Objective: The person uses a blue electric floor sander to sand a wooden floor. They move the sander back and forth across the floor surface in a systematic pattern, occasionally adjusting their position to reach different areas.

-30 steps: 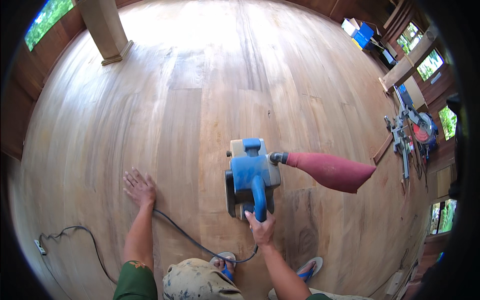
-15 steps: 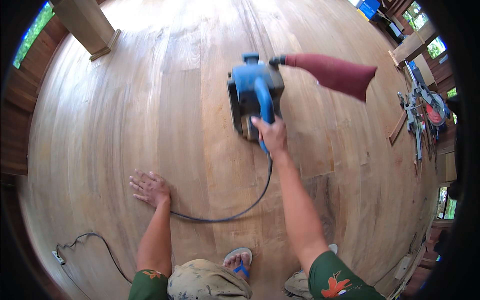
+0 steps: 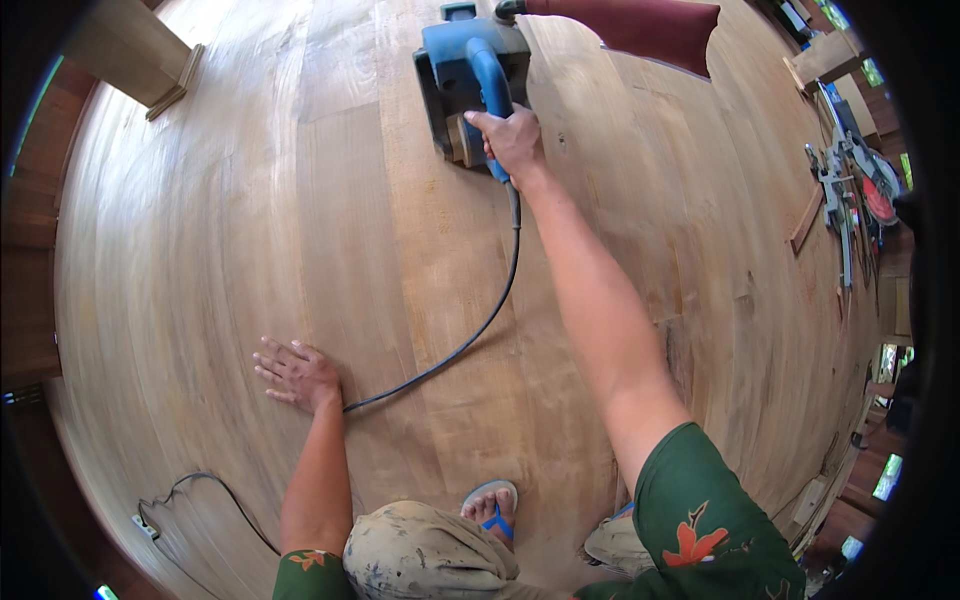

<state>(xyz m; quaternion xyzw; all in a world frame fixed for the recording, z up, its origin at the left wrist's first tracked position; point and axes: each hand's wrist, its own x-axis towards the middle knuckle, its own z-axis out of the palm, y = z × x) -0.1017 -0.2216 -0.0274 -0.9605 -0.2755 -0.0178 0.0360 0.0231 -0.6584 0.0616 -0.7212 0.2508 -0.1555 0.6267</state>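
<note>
A blue belt sander (image 3: 475,62) rests on the wooden floor (image 3: 230,240) ahead of me. My right hand (image 3: 515,140) is wrapped round its rear handle, with the arm stretched far forward. From the sander's right side sticks out a dark red cloth dust bag (image 3: 630,30), partly cut off by the top of the view. A black power cord (image 3: 455,355) curves from the handle back to my left wrist and passes out of sight there. My left hand (image 3: 298,373) lies flat on the boards, fingers spread, holding nothing.
A square wooden post (image 3: 130,50) stands at the far left. At the right lie a mitre saw (image 3: 870,190) and a loose strip of wood (image 3: 806,218). A white socket (image 3: 146,527) with a cable is at the lower left. My sandalled foot (image 3: 492,510) is near the bottom.
My right hand has pushed the belt sander forward and slightly left, drawing the cord out straighter. The left hand stays flat on the floor.
</note>
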